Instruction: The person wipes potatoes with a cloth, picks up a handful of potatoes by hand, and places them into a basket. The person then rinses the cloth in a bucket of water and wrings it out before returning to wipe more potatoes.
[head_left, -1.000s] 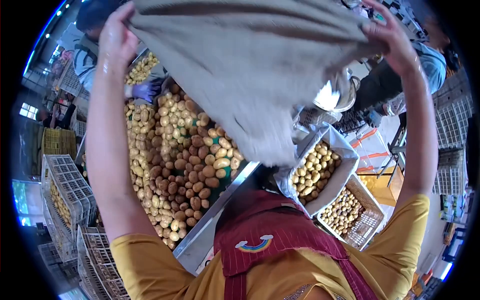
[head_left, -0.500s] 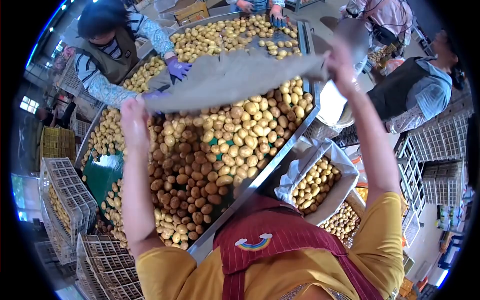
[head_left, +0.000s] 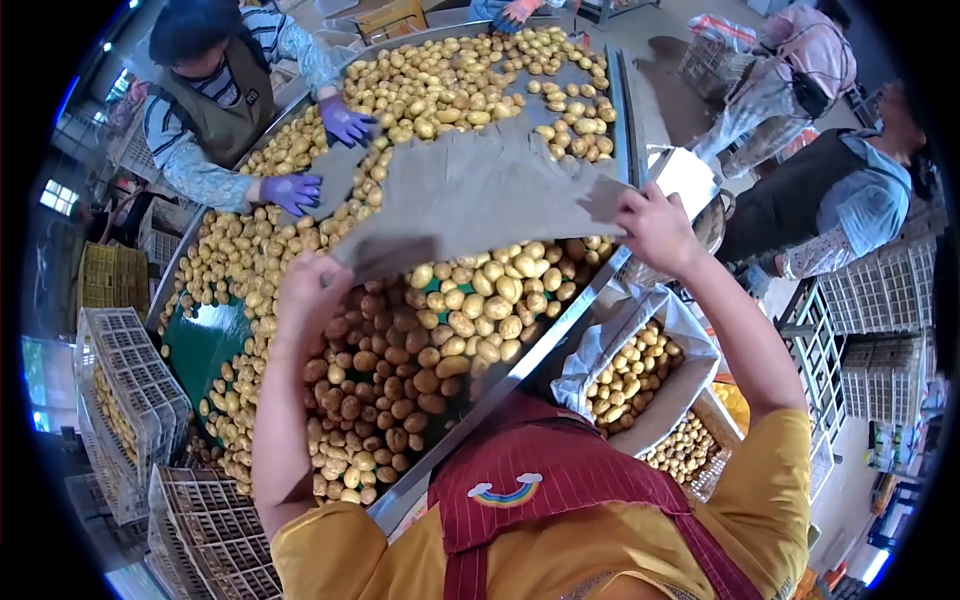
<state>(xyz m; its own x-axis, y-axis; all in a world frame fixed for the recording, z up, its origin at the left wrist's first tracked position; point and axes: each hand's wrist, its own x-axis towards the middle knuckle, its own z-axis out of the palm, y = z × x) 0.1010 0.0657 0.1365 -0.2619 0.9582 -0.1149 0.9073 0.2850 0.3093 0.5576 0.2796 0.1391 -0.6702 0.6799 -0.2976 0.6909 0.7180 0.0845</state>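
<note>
A grey cloth is spread in the air and partly over the potatoes on the sorting table. Its near left corner is pinched in my left hand. At the right edge of the table, my right hand grips the other near corner. The cloth's far part lies on potatoes and hides those beneath it. Across the table a co-worker's two purple-gloved hands are beside the cloth's left side and a smaller grey piece.
A lined crate of potatoes stands right of the table, near my body. Stacked plastic crates are at the left, more at the right. A co-worker leans in from the left; other people stand at the right and far end.
Both my hands have come down and closer together, lowering the cloth toward the potatoes. The co-worker's purple gloves have moved apart, away from the cloth.
</note>
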